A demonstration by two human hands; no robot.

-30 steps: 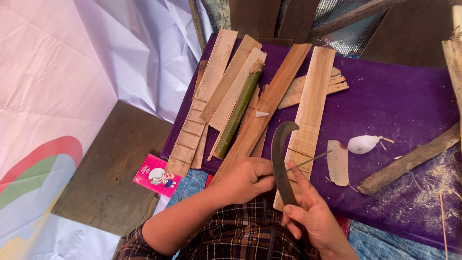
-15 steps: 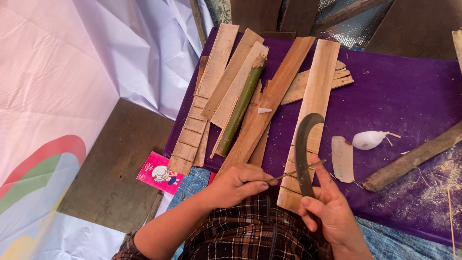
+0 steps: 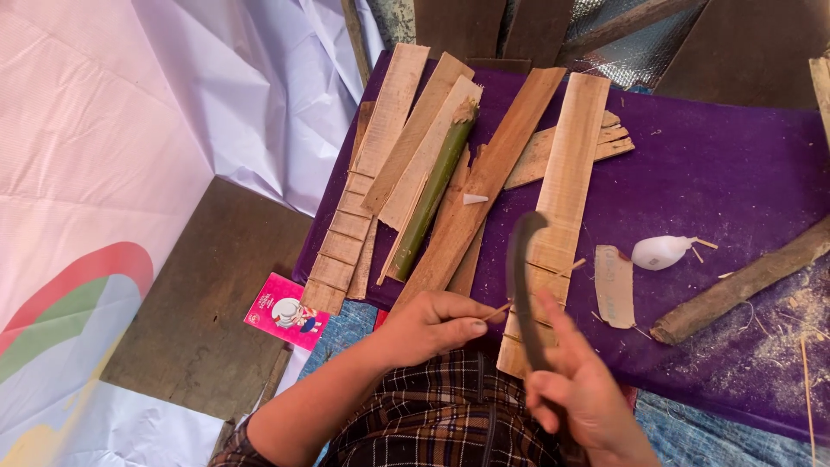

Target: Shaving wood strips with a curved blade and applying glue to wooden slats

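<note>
Bamboo sliver point(image 3: 540, 284), thin and pale, is pinched in the left hand point(image 3: 432, 327) at the near edge of the purple tabletop point(image 3: 735, 164). A curved dark knife point(image 3: 521, 285) is clamped in the right hand's point(image 3: 581, 399) grip, blade laid against the sliver. Shallow, steady strokes directed away from the fingers are advised. Counted: 1 knife, 1 green bamboo stalk point(image 3: 432, 192), 1 white bottle point(image 3: 659, 252), about 8 wooden slats point(image 3: 566, 173).
</note>
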